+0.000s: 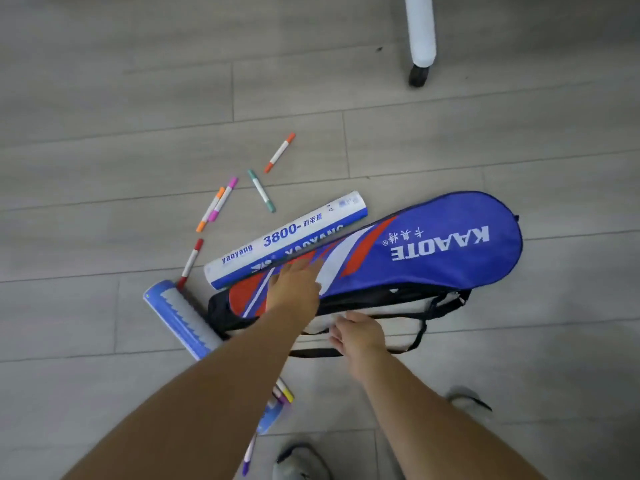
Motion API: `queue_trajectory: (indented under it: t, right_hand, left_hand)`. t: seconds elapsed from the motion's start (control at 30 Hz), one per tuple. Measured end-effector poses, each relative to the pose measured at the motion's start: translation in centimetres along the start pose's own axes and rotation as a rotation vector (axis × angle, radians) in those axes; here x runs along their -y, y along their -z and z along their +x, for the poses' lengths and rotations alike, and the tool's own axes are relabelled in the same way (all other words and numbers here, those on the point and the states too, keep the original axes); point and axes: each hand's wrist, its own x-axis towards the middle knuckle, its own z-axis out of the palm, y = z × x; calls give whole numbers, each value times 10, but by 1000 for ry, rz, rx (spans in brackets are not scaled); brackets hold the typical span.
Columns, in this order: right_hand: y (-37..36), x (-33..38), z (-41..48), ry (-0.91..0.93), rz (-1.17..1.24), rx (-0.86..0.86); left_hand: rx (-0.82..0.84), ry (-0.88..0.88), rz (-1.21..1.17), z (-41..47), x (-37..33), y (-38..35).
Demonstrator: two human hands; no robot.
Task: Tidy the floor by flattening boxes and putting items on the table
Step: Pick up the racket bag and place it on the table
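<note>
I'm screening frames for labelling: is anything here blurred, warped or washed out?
Head view: the left hand on the racket bag is motion-blurred at its fingertips; print on the bag and the shuttlecock tube is readable; plank lines in the floor bow from wide-angle distortion; light is soft, without hard glare.

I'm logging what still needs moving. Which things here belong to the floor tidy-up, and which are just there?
Part of the job: KAAOTE racket bag, with the left hand on it; yaoyang shuttlecock tube; second tube; scattered marker pens.
Just there: white furniture leg; the person's shoes.
</note>
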Motion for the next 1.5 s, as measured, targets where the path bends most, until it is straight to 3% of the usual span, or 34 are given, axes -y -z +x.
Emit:
queue_trajectory:
  t: [0.1, 0.23, 0.4, 0.53, 0.7, 0.87, 0.93, 1.03, 1.1, 1.17, 1.33, 1.5]
  right_hand:
    - [9, -6, 34, -23, 2, -59]
    - [20, -11, 79, -24, 8, -122]
    - [5, -11, 105, -46, 222, -188]
    - [-13, -13, 114, -30, 146, -197]
    - [-12, -3, 115, -18, 109, -324]
    - [16, 19, 83, 115, 71, -403]
    - [26, 33, 68, 166, 49, -424]
    - [38, 52, 49, 240, 28, -473]
    - [46, 58, 42, 275, -101, -527]
    - [59, 65, 36, 297, -267, -551]
    - [108, 100, 0, 444, -731, -561]
    - [165, 144, -79, 560, -1015, -544]
  left_hand:
    - [72, 67, -100, -12, 28, -43]
    - [116, 67, -63, -17, 49, -89]
    - [95, 41, -14, -14, 60, -121]
    - [78, 21, -29, -17, 62, -134]
    - [144, -25, -92, -27, 51, -132]
    - [170, -140, -182, -51, 19, -113]
    - [186, -181, -278, -59, -1, -103]
    - [178, -195, -614, -72, -45, -88]
    - [190, -154, -841, -75, -80, -83]
    - [236, -143, -916, -74, -107, -74]
    - [151, -301, -623, -86, -117, -69]
    - [42, -348, -303, -111, -132, 10]
